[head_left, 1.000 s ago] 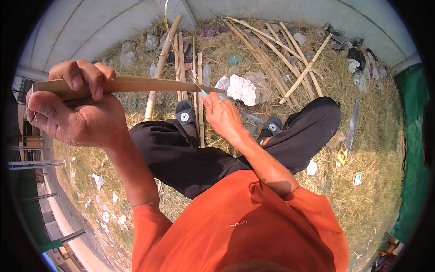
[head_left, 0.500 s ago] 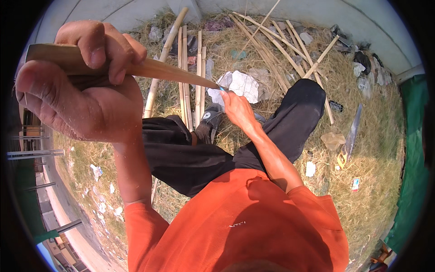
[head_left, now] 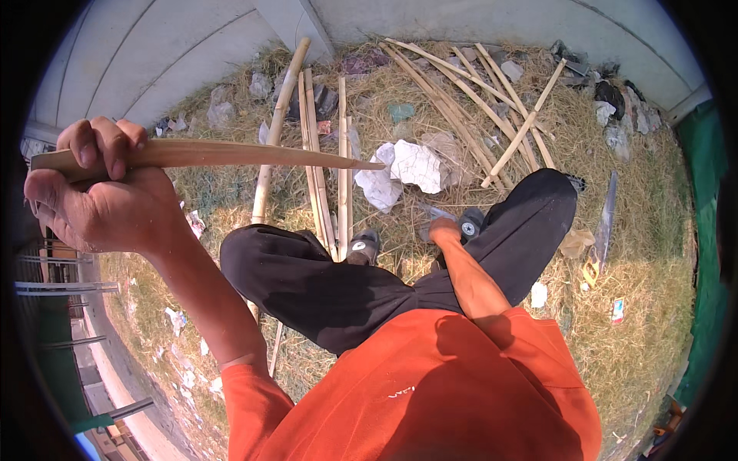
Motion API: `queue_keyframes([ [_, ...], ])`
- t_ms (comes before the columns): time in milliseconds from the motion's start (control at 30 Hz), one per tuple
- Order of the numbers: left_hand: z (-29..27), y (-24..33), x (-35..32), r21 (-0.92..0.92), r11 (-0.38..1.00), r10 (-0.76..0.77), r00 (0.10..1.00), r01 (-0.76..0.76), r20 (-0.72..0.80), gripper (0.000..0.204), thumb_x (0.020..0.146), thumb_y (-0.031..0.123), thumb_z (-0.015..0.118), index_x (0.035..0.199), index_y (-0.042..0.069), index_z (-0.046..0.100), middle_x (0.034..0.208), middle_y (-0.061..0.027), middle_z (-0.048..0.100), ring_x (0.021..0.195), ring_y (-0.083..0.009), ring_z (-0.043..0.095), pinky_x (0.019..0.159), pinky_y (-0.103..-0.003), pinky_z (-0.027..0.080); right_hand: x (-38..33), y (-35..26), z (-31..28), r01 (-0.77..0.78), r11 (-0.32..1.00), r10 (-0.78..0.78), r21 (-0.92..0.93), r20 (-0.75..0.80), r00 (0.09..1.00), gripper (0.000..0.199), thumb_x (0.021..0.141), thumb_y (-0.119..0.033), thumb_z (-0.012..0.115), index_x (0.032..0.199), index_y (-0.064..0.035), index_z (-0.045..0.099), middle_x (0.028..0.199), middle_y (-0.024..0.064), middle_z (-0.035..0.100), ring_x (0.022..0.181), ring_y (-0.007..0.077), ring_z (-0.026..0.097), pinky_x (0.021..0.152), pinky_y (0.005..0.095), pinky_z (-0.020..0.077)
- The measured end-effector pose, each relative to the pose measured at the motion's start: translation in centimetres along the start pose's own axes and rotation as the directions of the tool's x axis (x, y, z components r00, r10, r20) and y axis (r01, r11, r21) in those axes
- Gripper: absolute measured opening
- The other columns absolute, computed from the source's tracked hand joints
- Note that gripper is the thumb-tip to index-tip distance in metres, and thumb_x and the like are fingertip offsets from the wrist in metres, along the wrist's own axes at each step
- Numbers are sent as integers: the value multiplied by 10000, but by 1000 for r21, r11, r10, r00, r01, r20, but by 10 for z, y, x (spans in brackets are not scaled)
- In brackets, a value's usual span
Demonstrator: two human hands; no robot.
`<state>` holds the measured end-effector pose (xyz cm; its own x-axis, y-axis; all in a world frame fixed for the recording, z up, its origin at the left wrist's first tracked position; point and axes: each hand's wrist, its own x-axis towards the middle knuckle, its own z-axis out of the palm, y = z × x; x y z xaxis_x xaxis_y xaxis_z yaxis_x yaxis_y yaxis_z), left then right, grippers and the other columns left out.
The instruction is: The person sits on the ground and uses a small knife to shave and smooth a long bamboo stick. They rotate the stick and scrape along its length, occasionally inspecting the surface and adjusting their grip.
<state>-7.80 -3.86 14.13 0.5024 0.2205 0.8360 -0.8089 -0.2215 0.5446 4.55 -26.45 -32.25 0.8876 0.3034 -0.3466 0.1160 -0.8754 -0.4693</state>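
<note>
Gripping the thick end of a tapered bamboo strip [head_left: 254,153], the left hand [head_left: 115,198] is raised at the left, fingers wrapped round it; the thin tip points right, held in the air. Below are an orange shirt [head_left: 415,376] and black trousers [head_left: 323,284], knees spread. The right hand [head_left: 444,229] is low between them, just beside the right sandal [head_left: 470,223]; whether it grasps anything cannot be told. The left sandal [head_left: 364,247] shows near 2 pairs of bamboo slats [head_left: 343,115]. A yellow-handled handsaw [head_left: 606,219] lies on dry grass [head_left: 653,261] to the right. Farther off are a crumpled white sheet [head_left: 419,167], crossed bamboo lengths [head_left: 524,123], a round bamboo pole [head_left: 282,115] and a pale wall [head_left: 184,61].
</note>
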Motion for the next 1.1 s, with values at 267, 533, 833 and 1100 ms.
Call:
queue_keyframes([
  [267, -37, -40, -15, -84, 994, -86, 978, 71, -193, 414, 972, 495, 351, 918, 97, 452, 738, -48, 420, 601, -176, 406, 665, -355, 384, -114, -98, -108, 208, 810, -202, 549, -72, 977, 468, 972, -391, 399, 970, 50, 557, 802, 291, 606, 824, 466, 582, 727, 508, 438],
  [533, -13, -17, -39, -163, 986, -53, 995, 38, -88, 366, 947, 514, 426, 929, 167, 541, 694, -15, 424, 520, -148, 376, 527, -305, 371, -203, -191, -178, 416, 410, -503, 811, -180, 846, 305, 994, -281, 419, 879, 1, 441, 568, 220, 448, 571, 453, 465, 516, 453, 337],
  [833, 2, 10, -71, -199, 980, -21, 999, 25, 25, 448, 963, 504, 389, 944, 122, 623, 664, -2, 388, 435, -107, 287, 438, -247, 263, -229, -197, -166, 599, 574, -510, 559, -328, 795, 209, 941, -198, 524, 900, 0, 469, 503, 204, 492, 477, 411, 541, 435, 464, 398],
  [1100, 13, 2, -92, -175, 984, 27, 999, -30, -20, 455, 978, 504, 349, 977, 133, 613, 658, -14, 354, 441, -119, 279, 424, -263, 260, -186, -156, -94, 406, 864, -273, 299, -400, 875, 330, 950, -295, 481, 878, 24, 523, 554, 226, 573, 525, 418, 594, 468, 485, 474],
])
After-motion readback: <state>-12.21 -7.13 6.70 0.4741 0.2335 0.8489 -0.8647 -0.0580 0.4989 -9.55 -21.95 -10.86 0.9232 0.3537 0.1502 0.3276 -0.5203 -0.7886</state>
